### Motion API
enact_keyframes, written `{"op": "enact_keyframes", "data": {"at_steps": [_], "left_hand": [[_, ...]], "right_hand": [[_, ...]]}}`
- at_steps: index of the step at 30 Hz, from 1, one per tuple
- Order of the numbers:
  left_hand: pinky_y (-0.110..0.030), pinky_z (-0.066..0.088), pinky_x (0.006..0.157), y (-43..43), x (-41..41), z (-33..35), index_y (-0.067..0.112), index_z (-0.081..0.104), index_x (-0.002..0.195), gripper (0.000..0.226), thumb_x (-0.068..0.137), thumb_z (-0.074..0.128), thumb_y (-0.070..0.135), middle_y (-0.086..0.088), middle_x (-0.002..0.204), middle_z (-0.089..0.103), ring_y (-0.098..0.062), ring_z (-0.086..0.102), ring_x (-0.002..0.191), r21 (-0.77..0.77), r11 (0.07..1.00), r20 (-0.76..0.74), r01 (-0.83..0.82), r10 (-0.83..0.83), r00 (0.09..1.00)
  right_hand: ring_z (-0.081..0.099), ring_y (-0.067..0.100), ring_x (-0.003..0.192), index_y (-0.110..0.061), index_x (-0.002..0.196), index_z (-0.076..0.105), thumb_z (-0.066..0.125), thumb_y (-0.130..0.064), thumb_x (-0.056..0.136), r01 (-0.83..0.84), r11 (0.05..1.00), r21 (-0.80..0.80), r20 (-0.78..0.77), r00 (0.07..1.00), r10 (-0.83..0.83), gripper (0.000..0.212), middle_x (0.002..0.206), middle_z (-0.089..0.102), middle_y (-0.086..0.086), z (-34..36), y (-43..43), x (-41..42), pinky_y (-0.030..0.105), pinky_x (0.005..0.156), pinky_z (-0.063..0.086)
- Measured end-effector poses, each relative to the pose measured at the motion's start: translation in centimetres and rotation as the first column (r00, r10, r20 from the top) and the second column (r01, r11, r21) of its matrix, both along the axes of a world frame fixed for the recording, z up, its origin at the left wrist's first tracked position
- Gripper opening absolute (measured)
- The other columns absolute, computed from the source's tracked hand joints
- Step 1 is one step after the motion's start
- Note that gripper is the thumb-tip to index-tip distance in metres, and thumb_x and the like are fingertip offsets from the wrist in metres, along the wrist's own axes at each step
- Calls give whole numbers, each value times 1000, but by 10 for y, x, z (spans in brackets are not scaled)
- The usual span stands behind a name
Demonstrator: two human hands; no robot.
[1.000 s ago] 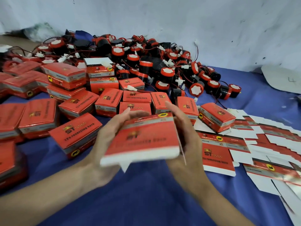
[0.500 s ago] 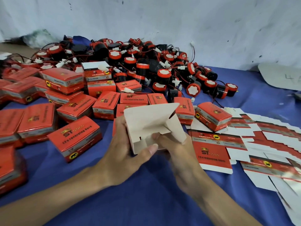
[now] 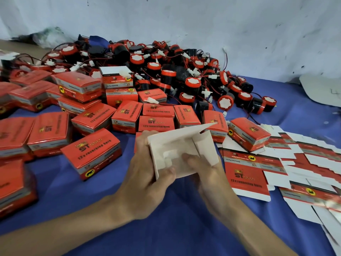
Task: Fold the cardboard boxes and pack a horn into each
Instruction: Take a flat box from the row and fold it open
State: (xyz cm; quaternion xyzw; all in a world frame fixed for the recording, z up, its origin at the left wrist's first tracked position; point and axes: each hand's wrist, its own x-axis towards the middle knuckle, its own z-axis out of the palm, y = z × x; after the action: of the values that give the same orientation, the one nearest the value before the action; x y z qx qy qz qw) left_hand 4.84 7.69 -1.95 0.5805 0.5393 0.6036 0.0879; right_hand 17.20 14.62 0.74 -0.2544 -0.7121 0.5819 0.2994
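Blue cloth (image 3: 184, 228): horn pile (image 3: 184, 71) heaped at back, folded red boxes (image 3: 92, 152) massed left, flat blanks (image 3: 245, 174) fanned right. Half-folded box (image 3: 177, 143), white inside shown, held at centre: left edge gripped by fingers of left hand (image 3: 145, 182), lower flap pinched by right hand (image 3: 208, 174).

The half-folded box (image 3: 175, 143) is shown on its inner side as plain matt pale cardboard. A glossy red print is borne by the finished boxes (image 3: 92, 152) and the flat blanks (image 3: 247, 174). The horns (image 3: 192, 84) are made of smooth black and red plastic. A matt blue cloth (image 3: 166, 228) is spread beneath; the wall (image 3: 203, 24) is roughly whitewashed.
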Motion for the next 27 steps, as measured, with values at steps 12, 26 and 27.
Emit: {"op": "enact_keyframes", "data": {"at_steps": [12,26,27], "left_hand": [[-34,51,90,0,-3,0,50,38,118,44,79,47,31,0,121,53,-16,54,114,-62,998,87,-5,10,996],[-5,45,66,3,0,1,27,48,111,62,62,72,57,27,106,51,9,57,92,-102,982,-192,-158,137,972],[-8,47,64,3,-2,2,30,45,110,62,62,71,58,25,104,51,7,58,89,-111,976,-221,-188,160,962]], "right_hand": [[65,18,103,-21,109,66,61,-21,71,-169,954,-248,-172,977,129,38,105,71,3,-3,5,-2,36,90,51],[67,10,70,-10,79,77,72,-72,57,-32,999,-31,178,983,37,66,88,75,4,50,72,17,17,63,49],[68,15,84,-14,89,75,56,-75,71,8,993,118,109,994,-21,66,96,73,2,51,83,16,20,70,48]]}}
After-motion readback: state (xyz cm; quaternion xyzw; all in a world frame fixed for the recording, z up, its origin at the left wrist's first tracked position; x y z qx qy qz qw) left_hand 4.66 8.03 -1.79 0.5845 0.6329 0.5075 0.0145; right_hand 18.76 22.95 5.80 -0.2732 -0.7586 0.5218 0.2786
